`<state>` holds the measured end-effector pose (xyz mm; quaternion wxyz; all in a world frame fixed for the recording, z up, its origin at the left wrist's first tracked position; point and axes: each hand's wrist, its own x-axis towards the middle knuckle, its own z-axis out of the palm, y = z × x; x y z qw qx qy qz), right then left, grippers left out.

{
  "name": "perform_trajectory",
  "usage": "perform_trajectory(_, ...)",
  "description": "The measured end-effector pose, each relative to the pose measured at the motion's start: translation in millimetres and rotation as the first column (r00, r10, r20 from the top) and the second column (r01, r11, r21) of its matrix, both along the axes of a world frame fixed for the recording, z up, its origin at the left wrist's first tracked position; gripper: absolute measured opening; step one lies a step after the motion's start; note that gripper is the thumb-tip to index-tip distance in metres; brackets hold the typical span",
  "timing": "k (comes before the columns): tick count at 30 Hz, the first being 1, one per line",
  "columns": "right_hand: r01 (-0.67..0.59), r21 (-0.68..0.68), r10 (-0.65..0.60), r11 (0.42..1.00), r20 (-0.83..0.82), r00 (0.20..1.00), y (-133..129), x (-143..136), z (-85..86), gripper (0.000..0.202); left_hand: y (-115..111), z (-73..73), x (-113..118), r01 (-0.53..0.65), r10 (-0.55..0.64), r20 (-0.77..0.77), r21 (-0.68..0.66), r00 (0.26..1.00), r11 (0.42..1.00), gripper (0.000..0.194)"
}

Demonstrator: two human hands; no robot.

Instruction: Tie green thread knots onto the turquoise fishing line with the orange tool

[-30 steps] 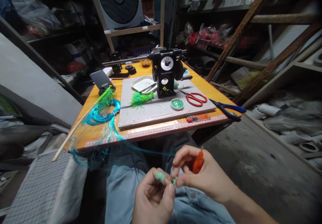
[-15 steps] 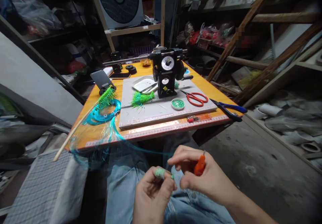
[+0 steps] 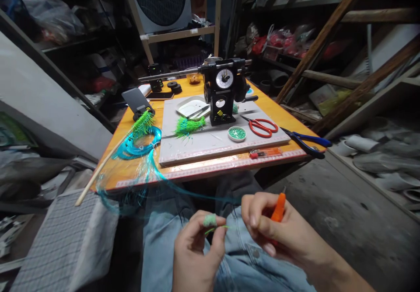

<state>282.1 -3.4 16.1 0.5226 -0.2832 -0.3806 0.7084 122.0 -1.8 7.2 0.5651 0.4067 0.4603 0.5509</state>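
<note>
My left hand (image 3: pixel 200 248) is closed in a pinch over my lap, with a thin green strand (image 3: pixel 213 230) between thumb and forefinger. Pale green wrapping (image 3: pixel 209 220) covers part of that forefinger. To its right, apart from it, my right hand (image 3: pixel 272 224) has its fingers curled in and carries an orange tool (image 3: pixel 278 209) with a thin metal tip pointing up. Whether its fingertips also pinch something fine, I cannot make out. A faint blue line (image 3: pixel 197 195) runs from the blue coil (image 3: pixel 126 150) toward my right hand.
On the table's board (image 3: pixel 183 155) are a black geared device (image 3: pixel 223 102), a green bristly bundle (image 3: pixel 190 126), a dish of green beads (image 3: pixel 236 133) and red-handled scissors (image 3: pixel 262 128). Blue-handled pliers (image 3: pixel 311 141) overhang the right edge. A wooden stick (image 3: pixel 98 169) juts off the left.
My right hand has moved right, away from my left, and its fingers have curled in. A green speck showed at my left fingertips before; now a thin green strand does. The view has shifted slightly.
</note>
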Motion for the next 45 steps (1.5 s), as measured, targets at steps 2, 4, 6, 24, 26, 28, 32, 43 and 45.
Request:
perform_trajectory(2,-0.001,-0.068,0.010,0.998,0.129,0.992,-2,-2,-0.2,0.017,2,2.7,-4,0.021,-0.020,0.072,-0.014,0.997,1.000,0.006)
perform_trajectory(4,0.018,-0.087,0.002,0.996,0.231,0.973,-3,-5,-0.3,0.023,3,5.8,-6,0.043,-0.031,0.171,-0.066,0.985,0.997,0.005)
perform_trajectory(6,0.041,-0.056,-0.024,0.998,0.275,0.961,-3,-9,-0.8,0.028,3,8.8,-7,0.046,-0.006,0.259,-0.146,0.966,0.988,0.014)
perform_trajectory(24,0.122,0.035,-0.126,0.992,0.374,0.919,-3,-14,2.7,0.024,1,12.6,-3,0.024,0.049,0.343,-0.205,0.938,0.978,0.030)
perform_trajectory(26,0.125,0.043,-0.131,0.991,0.384,0.914,-3,-13,3.6,0.023,1,12.4,-3,0.019,0.053,0.345,-0.203,0.937,0.979,0.029)
perform_trajectory(28,0.123,0.051,-0.133,0.991,0.388,0.912,-3,-12,4.6,0.023,1,11.8,-3,0.023,0.049,0.352,-0.197,0.935,0.980,0.029)
perform_trajectory(32,0.119,0.052,-0.130,0.992,0.390,0.912,-2,-13,5.7,0.023,1,10.8,-4,0.029,0.043,0.355,-0.196,0.934,0.980,0.031)
perform_trajectory(43,0.122,0.022,-0.121,0.992,0.391,0.912,-3,-15,6.7,0.028,0,9.3,-1,0.004,0.049,0.315,-0.166,0.948,0.986,0.030)
perform_trajectory(45,0.113,0.019,-0.111,0.993,0.398,0.911,-3,-15,7.2,0.028,-2,9.3,2,-0.020,0.061,0.286,-0.142,0.956,0.990,0.031)
